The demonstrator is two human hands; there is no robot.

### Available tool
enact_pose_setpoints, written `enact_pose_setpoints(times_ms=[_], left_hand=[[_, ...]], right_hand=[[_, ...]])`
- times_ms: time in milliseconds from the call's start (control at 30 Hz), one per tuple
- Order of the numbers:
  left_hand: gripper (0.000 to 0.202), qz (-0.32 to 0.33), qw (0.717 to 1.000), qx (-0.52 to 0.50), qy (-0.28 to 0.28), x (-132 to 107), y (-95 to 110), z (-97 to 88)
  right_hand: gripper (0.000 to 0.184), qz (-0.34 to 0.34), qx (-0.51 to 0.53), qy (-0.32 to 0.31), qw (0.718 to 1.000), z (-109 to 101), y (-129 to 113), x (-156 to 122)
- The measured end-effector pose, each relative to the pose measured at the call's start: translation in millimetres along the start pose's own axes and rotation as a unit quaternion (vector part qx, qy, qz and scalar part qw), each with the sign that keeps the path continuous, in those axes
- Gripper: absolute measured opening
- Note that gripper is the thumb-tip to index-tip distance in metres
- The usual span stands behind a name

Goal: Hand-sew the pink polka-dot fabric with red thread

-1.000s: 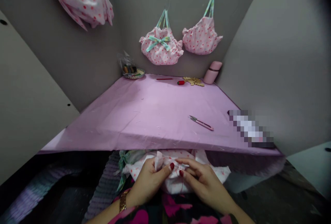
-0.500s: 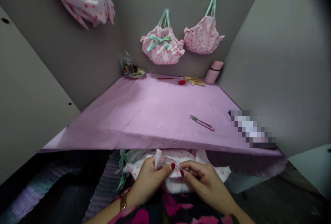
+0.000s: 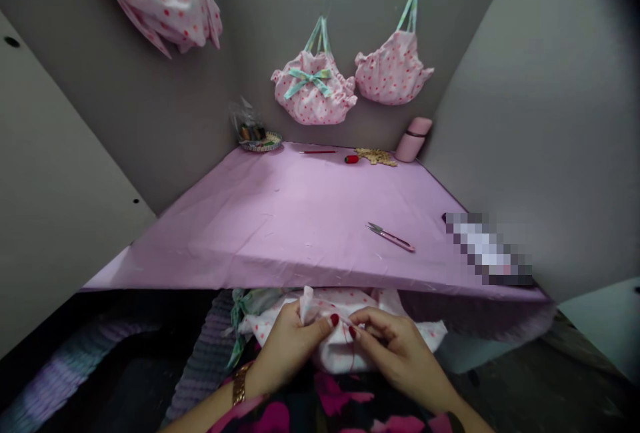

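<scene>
A white cloth piece with red polka dots (image 3: 345, 356) lies gathered in my lap, just under the table's front edge. My left hand (image 3: 295, 339) pinches a fold of it between thumb and fingers. Close beside, my right hand (image 3: 387, 343) has thumb and forefinger pressed together at the cloth. What sits between those fingertips is too small to make out. A red thread (image 3: 353, 353) loops down over the cloth between the hands. At the cloth's left side hangs a green tie (image 3: 240, 316).
The table (image 3: 300, 219) carries thread snips (image 3: 391, 237), a blurred-out flat object (image 3: 485, 249), a red thread spool (image 3: 351, 159), a red pencil-like stick (image 3: 318, 151), a beige knitted piece (image 3: 377, 157), a pink bottle (image 3: 414, 140) and a woven tray (image 3: 263, 146). Dotted garments (image 3: 315, 96) hang behind.
Both hands stay nearly in place, the right fingertips shifting very slightly. The red thread's loop has changed shape a little.
</scene>
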State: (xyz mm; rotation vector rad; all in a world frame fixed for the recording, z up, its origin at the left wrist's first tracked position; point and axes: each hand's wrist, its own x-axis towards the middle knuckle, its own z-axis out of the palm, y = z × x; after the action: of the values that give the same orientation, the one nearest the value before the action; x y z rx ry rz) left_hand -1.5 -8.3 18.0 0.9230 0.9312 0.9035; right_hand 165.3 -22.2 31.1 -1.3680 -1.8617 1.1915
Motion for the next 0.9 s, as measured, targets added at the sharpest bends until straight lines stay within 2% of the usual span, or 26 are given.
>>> enact_pose_setpoints(times_ms=[267,600,900], left_hand=[[0.024,-0.025,0.997,-0.058,-0.034,2.4,-3.7,0.0],[0.026,-0.048,0.993,-0.086,-0.058,1.4,-5.4,-0.1],[0.027,-0.059,0.993,-0.086,-0.051,1.3,-7.9,-0.3]], right_hand=[[0.025,0.031,0.106,-0.019,0.994,1.9,9.3,0.1],[0.028,0.056,0.255,-0.034,0.965,8.6,17.8,3.1],[0.030,0.038,0.214,-0.036,0.975,12.6,21.0,2.9]])
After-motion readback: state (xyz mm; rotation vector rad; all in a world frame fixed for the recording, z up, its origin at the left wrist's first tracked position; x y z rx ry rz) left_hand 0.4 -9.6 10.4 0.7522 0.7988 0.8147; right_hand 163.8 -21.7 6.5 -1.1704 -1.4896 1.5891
